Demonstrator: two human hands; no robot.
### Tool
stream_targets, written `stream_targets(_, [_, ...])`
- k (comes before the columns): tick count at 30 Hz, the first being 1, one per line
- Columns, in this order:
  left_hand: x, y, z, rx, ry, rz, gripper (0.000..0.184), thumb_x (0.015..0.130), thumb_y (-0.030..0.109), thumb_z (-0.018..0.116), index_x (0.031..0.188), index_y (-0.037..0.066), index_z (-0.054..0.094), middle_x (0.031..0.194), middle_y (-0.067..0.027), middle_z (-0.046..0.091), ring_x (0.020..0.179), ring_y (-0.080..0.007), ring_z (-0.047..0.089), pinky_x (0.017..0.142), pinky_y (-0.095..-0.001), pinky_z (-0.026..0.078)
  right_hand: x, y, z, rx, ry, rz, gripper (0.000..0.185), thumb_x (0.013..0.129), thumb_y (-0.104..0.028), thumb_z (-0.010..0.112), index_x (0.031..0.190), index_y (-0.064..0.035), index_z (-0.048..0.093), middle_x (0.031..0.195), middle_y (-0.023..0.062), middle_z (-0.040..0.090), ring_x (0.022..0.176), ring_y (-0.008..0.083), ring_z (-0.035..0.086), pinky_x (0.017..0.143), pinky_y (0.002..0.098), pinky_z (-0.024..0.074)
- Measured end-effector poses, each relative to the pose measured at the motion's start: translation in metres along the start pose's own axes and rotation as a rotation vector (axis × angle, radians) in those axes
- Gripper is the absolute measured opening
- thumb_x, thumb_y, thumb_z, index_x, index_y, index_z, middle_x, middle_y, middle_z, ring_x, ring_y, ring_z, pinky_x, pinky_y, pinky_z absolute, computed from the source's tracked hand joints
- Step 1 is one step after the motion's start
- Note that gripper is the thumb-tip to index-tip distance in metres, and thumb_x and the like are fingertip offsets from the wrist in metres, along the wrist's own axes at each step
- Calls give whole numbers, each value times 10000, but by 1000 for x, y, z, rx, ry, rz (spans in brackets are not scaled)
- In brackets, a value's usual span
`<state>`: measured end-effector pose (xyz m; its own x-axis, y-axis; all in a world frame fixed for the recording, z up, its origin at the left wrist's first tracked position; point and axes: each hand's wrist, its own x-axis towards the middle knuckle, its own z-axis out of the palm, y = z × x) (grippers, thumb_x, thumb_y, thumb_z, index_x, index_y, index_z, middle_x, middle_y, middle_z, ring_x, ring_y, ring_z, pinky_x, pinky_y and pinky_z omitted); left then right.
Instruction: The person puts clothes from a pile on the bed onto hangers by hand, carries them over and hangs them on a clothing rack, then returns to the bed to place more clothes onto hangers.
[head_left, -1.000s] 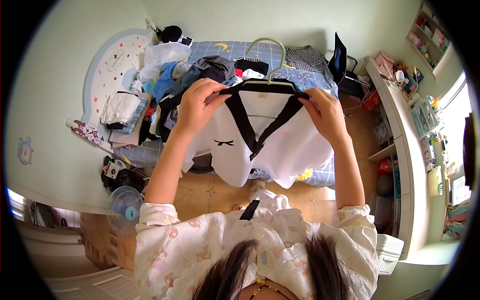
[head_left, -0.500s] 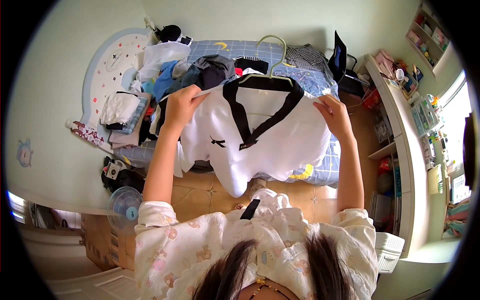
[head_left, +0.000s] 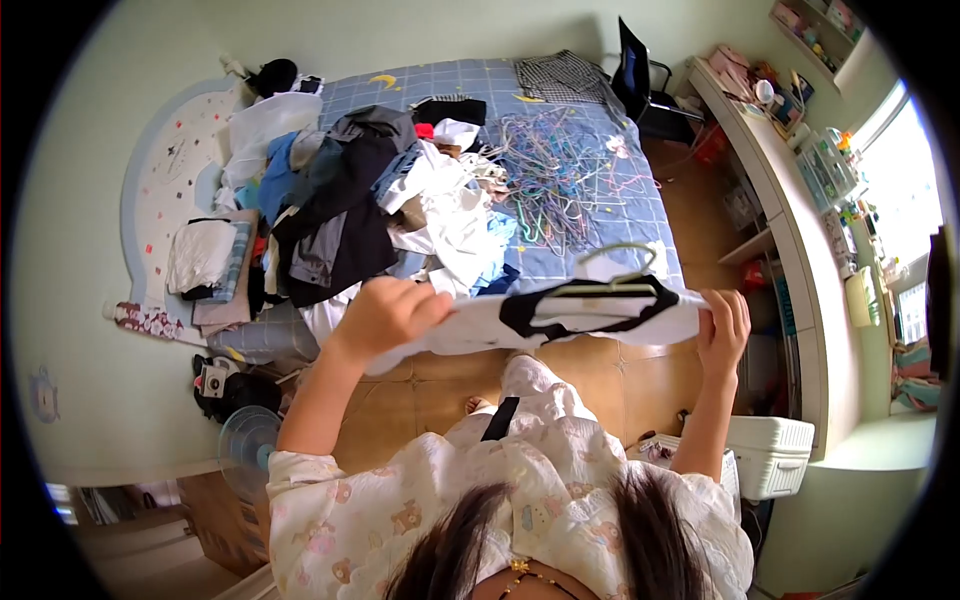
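A white shirt (head_left: 472,328) with a black-trimmed collar is stretched out level in front of me, seen nearly edge-on from above. My left hand (head_left: 392,318) is closed on one shoulder of it, and my right hand (head_left: 723,328) pinches the opposite shoulder. Inside the neckline sits a pale green clothes hanger (head_left: 648,250), its hook pointing up and away from me. The lower part of the shirt hangs out of sight below the collar. Just beyond my left hand, the near edge of a clothes pile (head_left: 345,215) lies on the bed.
The bed (head_left: 450,85) has a blue checked cover and holds a tangle of hangers (head_left: 555,175) and a folded stack (head_left: 205,260). A desk (head_left: 790,220) runs along the right. A fan (head_left: 248,440) stands at left, a white case (head_left: 765,455) at right, and a chair (head_left: 660,110) behind.
The shirt has dropped closer to me and tipped from facing me to nearly flat. Both hands have moved down and to the right with it, uncovering the pile and the hangers on the bed.
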<state>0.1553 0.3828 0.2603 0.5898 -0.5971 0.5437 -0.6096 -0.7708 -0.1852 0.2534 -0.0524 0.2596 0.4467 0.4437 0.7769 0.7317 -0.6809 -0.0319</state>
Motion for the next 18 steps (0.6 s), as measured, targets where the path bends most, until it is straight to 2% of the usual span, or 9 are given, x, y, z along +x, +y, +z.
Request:
stream_targets(1, [9,5,5,-60,44,6,205,748,147,732,775,92,536,606,-4,463,500,-155,505,444,-274,392,-6,2,-8,-33,-7,28,168,766,-14,626,928,-29,584,797,128,578,710,310,553,650,396,464])
stream_targets(4, [33,6,20,-101,59,52,179,749,150,731,851,83,599,621,8,506,532,-136,545,451,-265,396,-21,15,-24,-101,-6,109,177,781,-4,620,955,-27,593,812,132,587,724,300,568,655,380,475])
stream_targets(6, [50,4,32,-150,9,64,217,750,137,722,931,93,610,675,9,534,547,-129,555,457,-261,408,-24,25,-27,-124,24,167,152,805,-9,616,955,-29,608,825,130,591,753,290,577,665,377,476])
stream_targets(8, [67,-2,49,-197,-17,80,280,748,122,710,1009,116,609,747,6,556,564,-124,565,465,-258,423,-14,34,-26,-231,72,135,153,821,-31,625,974,-41,631,827,127,589,749,280,562,724,381,464])
stream_targets(10, [85,-8,71,-245,-14,97,359,742,106,695,1084,154,598,837,0,572,582,-121,573,473,-256,441,-12,49,-21,-411,68,133,180,832,-24,616,1010,-43,641,777,110,547,705,252,529,727,357,441])
stream_targets(11, [95,-12,80,-250,-21,137,382,727,86,668,1082,196,577,950,-9,568,626,-121,591,498,-247,468,-9,59,-16,-499,66,131,195,838,-21,611,1028,-44,646,752,101,526,683,238,512,729,345,429])
stream_targets(14, [124,-24,123,-285,-84,110,307,716,83,656,997,187,588,938,-10,559,645,-124,596,511,-241,475,-9,104,13,-327,-64,412,200,842,-65,630,1039,-70,662,793,86,595,686,228,525,725,344,406])
stream_targets(15, [135,-29,139,-286,-104,86,221,718,78,643,916,158,587,929,-13,561,657,-132,605,521,-244,489,0,119,30,-282,-56,434,200,841,-60,623,1037,-69,665,750,68,597,658,209,534,670,327,401])
stream_targets(18, [165,-60,204,-251,-146,33,179,734,83,632,902,141,605,929,-20,563,656,-147,612,524,-258,502,8,186,97,-240,-58,529,178,836,-102,635,1011,-82,657,742,95,643,650,259,604,636,349,471])
